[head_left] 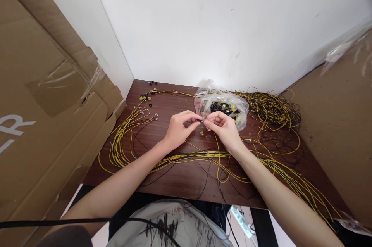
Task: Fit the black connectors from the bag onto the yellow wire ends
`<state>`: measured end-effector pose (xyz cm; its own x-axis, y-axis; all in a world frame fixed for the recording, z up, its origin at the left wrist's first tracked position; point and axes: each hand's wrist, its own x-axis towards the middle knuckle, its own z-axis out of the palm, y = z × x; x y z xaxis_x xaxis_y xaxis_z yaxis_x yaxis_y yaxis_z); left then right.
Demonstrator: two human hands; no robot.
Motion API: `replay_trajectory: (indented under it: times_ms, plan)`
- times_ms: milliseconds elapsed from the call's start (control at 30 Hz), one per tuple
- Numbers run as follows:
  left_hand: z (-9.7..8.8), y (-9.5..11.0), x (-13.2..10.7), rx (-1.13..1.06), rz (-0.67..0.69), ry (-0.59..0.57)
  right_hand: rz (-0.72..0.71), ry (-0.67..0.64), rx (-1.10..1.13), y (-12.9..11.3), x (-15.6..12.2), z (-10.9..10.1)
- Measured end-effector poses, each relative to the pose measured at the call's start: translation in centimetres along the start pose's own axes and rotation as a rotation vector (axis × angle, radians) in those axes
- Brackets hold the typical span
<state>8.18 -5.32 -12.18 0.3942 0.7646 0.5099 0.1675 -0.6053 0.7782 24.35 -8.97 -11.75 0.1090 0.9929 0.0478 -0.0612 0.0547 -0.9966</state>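
Above the middle of the table, my left hand point(180, 127) and my right hand point(222, 126) meet fingertip to fingertip. Thumb and forefinger of the left are closed on a small black piece point(199, 120), mostly covered by the fingers. My right hand pinches the end of a thin wire; its yellow strand point(218, 150) hangs below the hand. Just behind the hands lies an open clear plastic bag point(242, 103) of small black and yellow parts. One loose small yellow part point(201, 133) rests on the table below my fingertips.
A long bundle of yellow and black wires point(186, 158) crosses the brown table point(174, 101), its white-tipped ends at left. A tangled wire coil point(270, 109) lies at right. Small parts point(145, 97) sit back left. Cardboard boxes point(52, 95) point(343, 123) flank the table.
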Motion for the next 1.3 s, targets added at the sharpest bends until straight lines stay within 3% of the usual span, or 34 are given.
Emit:
replay_trajectory:
  times_ms: [400,733,1167,1300]
  plan:
    - [0.12,-0.01,-0.16,0.019,0.024,0.024,0.014,-0.041,0.041,-0.09,-0.13,0.30]
    - [-0.07,0.22,-0.02,-0.042,0.038,-0.064,0.021,-0.060,0.063,-0.29,-0.32,0.26]
    - [-0.03,-0.13,0.27,-0.156,-0.132,0.028,0.037,-0.091,-0.191,-0.48,-0.14,-0.29]
    - [-0.06,0.10,0.31,-0.176,-0.173,0.009,0.026,-0.097,-0.207,-0.33,-0.17,-0.38]
